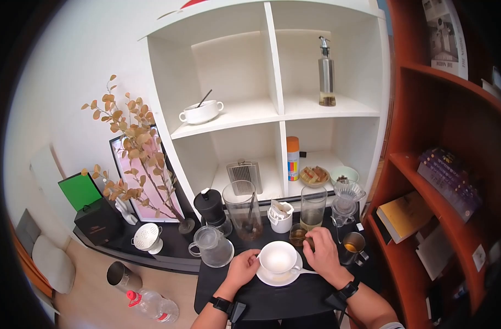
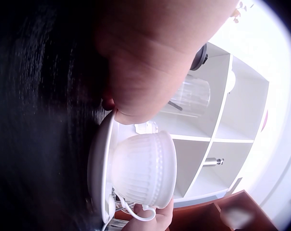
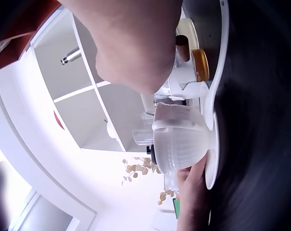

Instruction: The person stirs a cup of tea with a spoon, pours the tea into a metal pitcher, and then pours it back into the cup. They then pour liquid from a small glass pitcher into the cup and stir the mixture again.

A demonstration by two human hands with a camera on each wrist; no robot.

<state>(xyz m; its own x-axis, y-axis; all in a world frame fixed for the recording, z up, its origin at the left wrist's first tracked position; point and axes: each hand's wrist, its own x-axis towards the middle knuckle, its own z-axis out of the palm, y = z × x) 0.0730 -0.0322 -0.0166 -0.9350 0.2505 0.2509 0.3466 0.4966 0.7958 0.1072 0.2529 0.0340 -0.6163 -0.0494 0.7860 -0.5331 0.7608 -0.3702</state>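
Note:
A white cup (image 1: 278, 256) with a fluted side stands on a white saucer (image 1: 273, 280), a white spoon (image 1: 308, 271) beside it on the right. My left hand (image 1: 243, 268) pinches the saucer's left rim, its thumb on top beside the cup in the left wrist view. My right hand (image 1: 323, 253) is just right of the cup, fingers bent at a small glass of amber liquid (image 1: 297, 234). In the right wrist view, one fingertip (image 3: 182, 47) reaches right by the amber glass (image 3: 200, 65); whether it is gripped I cannot tell, as the palm hides the thumb.
Along the black table (image 1: 228, 299) stand a glass pitcher (image 1: 213, 249), a black grinder (image 1: 209, 204), tall glasses (image 1: 313, 207), a white tub with packets (image 1: 280, 218), a glass dripper (image 1: 346, 200) and a metal mug (image 1: 352, 248). Behind rises a white shelf (image 1: 228, 127); a wooden bookcase (image 1: 412, 126) borders the right.

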